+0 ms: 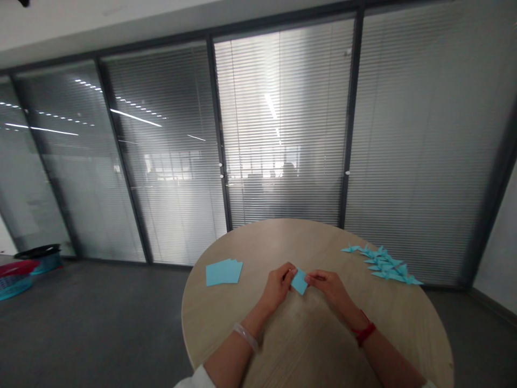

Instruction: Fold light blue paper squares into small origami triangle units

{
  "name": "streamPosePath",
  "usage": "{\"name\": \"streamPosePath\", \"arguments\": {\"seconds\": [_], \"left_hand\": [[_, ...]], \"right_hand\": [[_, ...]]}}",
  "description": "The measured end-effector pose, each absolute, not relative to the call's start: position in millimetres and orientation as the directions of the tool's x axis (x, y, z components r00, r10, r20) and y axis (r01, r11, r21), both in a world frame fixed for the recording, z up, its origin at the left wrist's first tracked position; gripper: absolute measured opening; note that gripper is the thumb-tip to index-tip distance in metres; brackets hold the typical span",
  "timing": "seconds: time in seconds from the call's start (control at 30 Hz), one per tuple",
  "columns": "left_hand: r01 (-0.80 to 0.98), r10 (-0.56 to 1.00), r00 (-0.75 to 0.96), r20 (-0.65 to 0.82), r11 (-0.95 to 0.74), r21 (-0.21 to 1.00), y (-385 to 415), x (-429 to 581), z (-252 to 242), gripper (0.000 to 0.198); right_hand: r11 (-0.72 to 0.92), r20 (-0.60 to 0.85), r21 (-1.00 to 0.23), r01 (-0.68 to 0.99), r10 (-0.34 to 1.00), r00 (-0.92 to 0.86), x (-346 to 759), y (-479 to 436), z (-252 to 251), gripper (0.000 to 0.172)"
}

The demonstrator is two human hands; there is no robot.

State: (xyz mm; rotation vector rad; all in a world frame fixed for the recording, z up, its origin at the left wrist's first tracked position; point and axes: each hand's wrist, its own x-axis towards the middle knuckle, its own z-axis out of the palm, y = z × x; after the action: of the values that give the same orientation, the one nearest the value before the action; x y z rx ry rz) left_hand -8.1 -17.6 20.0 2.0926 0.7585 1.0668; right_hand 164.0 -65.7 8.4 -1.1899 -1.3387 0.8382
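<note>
Between my two hands is a small folded square of blue paper [299, 281], turned like a diamond above the table. My left hand [280, 281] pinches its left corner with the fingers closed. On the opposite side my right hand [326, 282] grips the right corner between thumb and fingertips. To the left lies a stack of flat blue paper sheets [223, 272], slightly fanned. Several folded blue paper cranes [386, 264] are grouped near the table's right edge.
The round wooden table [283, 237] stands before a glass partition with blinds [283, 124]. Baskets [16, 280] in red, blue and black sit on the grey floor at far left. A white wall [498, 253] rises at the right.
</note>
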Motion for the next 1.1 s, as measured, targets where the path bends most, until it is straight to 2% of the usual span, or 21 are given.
{"name": "streamPosePath", "arguments": {"seconds": [0.2, 0.4, 0.57, 0.8, 0.93, 1.1], "left_hand": [[0.203, 0.736, 0.510, 0.446, -0.606, 0.769, -15.0, -9.0, 17.0, 0.036], [0.327, 0.763, 0.492, 0.419, -0.609, 0.723, -8.6, -10.1, 10.1, 0.036], [0.444, 0.773, 0.484, 0.410, -0.621, 0.646, -9.3, -10.1, 9.4, 0.033], [0.442, 0.748, 0.484, 0.454, -0.657, 0.611, -7.3, -9.8, 8.4, 0.032], [0.360, 0.750, 0.531, 0.395, -0.621, 0.696, -8.9, -8.1, 8.5, 0.040], [0.161, 0.739, 0.612, 0.284, -0.467, 0.869, -15.9, -2.9, 7.7, 0.052]], "right_hand": [[0.225, 0.241, -0.960, 0.165, 0.967, 0.081, 163.7, -65.0, 8.9, 0.042], [0.224, 0.233, -0.963, 0.148, 0.971, 0.046, 163.2, -64.4, 8.2, 0.047], [0.236, 0.252, -0.951, 0.198, 0.966, 0.055, 163.3, -65.2, 9.2, 0.045], [0.231, 0.266, -0.930, 0.286, 0.959, 0.092, 166.5, -60.3, 4.5, 0.034], [0.222, 0.272, -0.914, 0.339, 0.956, 0.107, 167.3, -57.4, -0.1, 0.030], [0.253, 0.277, -0.914, 0.316, 0.960, 0.031, 163.8, -57.8, -1.4, 0.026]]}}
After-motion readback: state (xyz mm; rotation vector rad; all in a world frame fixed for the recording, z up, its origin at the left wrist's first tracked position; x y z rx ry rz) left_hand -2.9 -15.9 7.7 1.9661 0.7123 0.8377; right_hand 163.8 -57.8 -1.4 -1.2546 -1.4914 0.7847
